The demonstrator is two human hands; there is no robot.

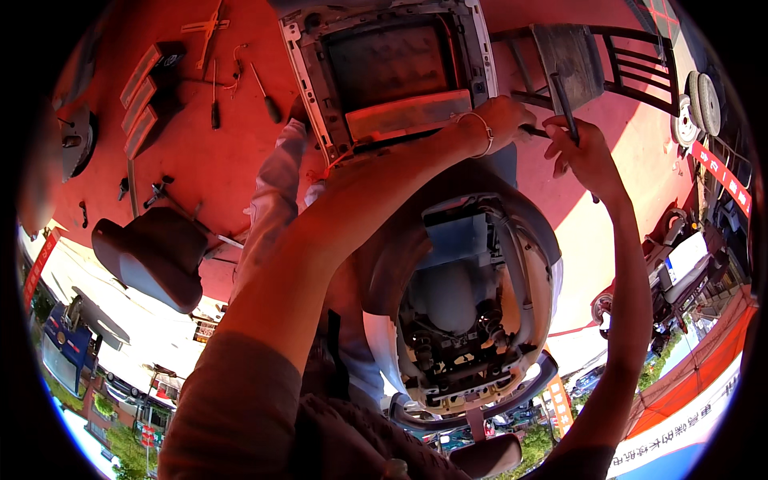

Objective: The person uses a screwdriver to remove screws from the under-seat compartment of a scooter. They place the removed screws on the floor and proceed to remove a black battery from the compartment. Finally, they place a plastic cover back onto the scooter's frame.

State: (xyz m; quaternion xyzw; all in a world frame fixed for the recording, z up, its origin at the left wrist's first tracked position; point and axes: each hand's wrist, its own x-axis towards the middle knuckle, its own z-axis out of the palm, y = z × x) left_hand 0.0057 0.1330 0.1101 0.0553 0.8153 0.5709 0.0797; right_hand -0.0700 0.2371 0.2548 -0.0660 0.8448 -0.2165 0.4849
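Stripped-down scooter (464,296) already lies open; dark rod tool (565,104) at one o'clock is pinched by right hand (588,156) — left hand (500,120) curled, grip unclear.

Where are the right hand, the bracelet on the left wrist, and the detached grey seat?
right hand (588,156), head view, back of the hand
bracelet (485,132), head view, band across the wrist
grey seat (156,256), head view, middle of the cushion

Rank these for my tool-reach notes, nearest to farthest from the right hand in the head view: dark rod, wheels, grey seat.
1. Dark rod, in the right hand.
2. Wheels, standing at the far right.
3. Grey seat, lying far left on the red floor.
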